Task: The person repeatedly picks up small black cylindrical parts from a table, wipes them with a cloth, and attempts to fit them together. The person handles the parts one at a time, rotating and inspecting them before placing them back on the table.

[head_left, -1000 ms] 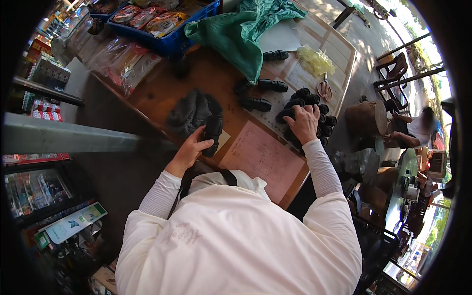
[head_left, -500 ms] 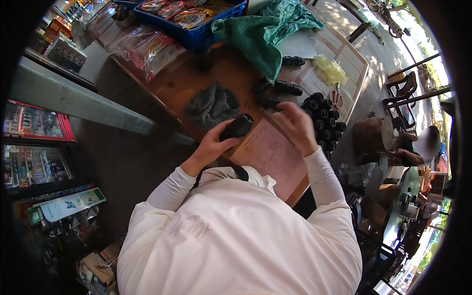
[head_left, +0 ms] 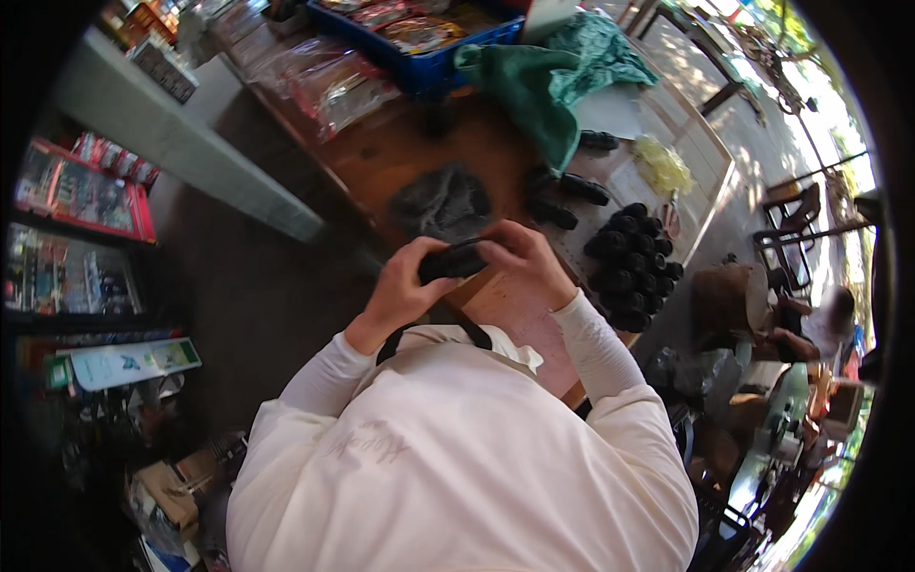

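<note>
A short black cylindrical part (head_left: 448, 265) lies sideways between my two hands, above the near edge of the wooden table. My left hand (head_left: 393, 294) is wrapped round its left end. My right hand (head_left: 526, 255) grips the other end, its fingers pressed onto the top; they partly hide that end. Just beyond my hands a crumpled grey cloth (head_left: 440, 195) lies on the table. A pink printed sheet (head_left: 524, 319) is under my right wrist. Several similar black cylinders (head_left: 629, 272) are stacked to the right, and a few loose black parts (head_left: 583, 189) lie farther back.
A blue crate (head_left: 424, 74) of packets stands at the far side, with clear plastic bags (head_left: 338, 91) left of it. A green cloth (head_left: 562, 91), a yellowish plastic bag (head_left: 660, 164) and scissors (head_left: 671, 221) lie on the table. A grey post (head_left: 200, 143) rises at left. Another person sits at right.
My right hand has come left from beside the stack and taken hold of the cylinder's right end. The cylinder has turned more level. The whole view has shifted a little.
</note>
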Action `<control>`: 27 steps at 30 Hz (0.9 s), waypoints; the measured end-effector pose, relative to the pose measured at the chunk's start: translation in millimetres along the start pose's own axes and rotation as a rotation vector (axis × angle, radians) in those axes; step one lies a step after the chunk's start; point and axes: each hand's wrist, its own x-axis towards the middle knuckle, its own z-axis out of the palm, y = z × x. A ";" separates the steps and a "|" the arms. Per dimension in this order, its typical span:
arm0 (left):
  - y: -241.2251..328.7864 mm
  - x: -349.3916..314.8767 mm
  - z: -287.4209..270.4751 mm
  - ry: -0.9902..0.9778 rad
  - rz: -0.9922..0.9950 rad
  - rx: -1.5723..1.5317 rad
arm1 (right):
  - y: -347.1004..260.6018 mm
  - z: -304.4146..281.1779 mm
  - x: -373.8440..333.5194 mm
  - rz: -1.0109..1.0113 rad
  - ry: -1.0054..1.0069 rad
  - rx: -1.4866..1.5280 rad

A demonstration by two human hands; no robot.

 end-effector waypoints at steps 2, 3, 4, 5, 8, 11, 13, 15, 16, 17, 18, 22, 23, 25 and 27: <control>-7.7 -4.0 -1.0 0.050 -0.040 -0.099 | 0.7 11.0 1.0 -0.354 0.106 0.030; -6.5 -4.4 -2.7 0.056 0.000 -0.033 | -1.1 12.3 -0.3 -0.276 0.119 -0.045; -2.7 -4.6 -3.9 0.068 0.043 0.037 | -3.4 10.3 0.7 -0.199 0.129 -0.113; 0.0 -5.7 -1.3 0.040 0.015 0.023 | -5.2 5.6 7.1 0.035 -0.027 -0.098; 2.4 -5.9 0.8 -0.002 -0.060 -0.043 | -1.9 12.4 4.2 -0.038 -0.005 0.007; -3.9 -2.9 1.2 0.027 0.020 -0.044 | 0.7 13.9 1.1 -0.359 0.134 0.072; -2.7 -0.5 4.9 -0.014 0.041 0.005 | -0.3 0.7 6.3 0.024 -0.037 -0.039; -4.0 2.0 5.9 -0.013 0.056 -0.005 | -6.2 0.4 4.2 0.017 -0.025 -0.029; -6.6 2.7 6.4 0.002 0.059 -0.041 | -6.8 7.6 -3.4 -0.176 0.076 0.039; -6.0 2.4 7.0 0.013 0.058 -0.078 | -7.1 11.8 -9.2 -0.364 0.178 0.111; -4.1 3.0 6.8 -0.002 0.057 -0.047 | -8.8 8.9 -9.8 -0.244 0.133 0.091; 3.7 2.5 9.3 -0.030 0.046 -0.041 | -6.5 -1.1 -1.8 -0.023 0.010 0.008; 4.2 1.3 9.5 -0.025 0.041 -0.069 | -9.5 4.5 -7.0 -0.190 0.068 0.037; 0.6 1.3 7.8 -0.023 0.015 -0.084 | -7.7 6.6 -6.8 -0.271 0.118 0.008; 0.7 1.0 7.4 -0.035 0.021 -0.053 | -0.4 2.5 -0.5 -0.101 0.107 -0.105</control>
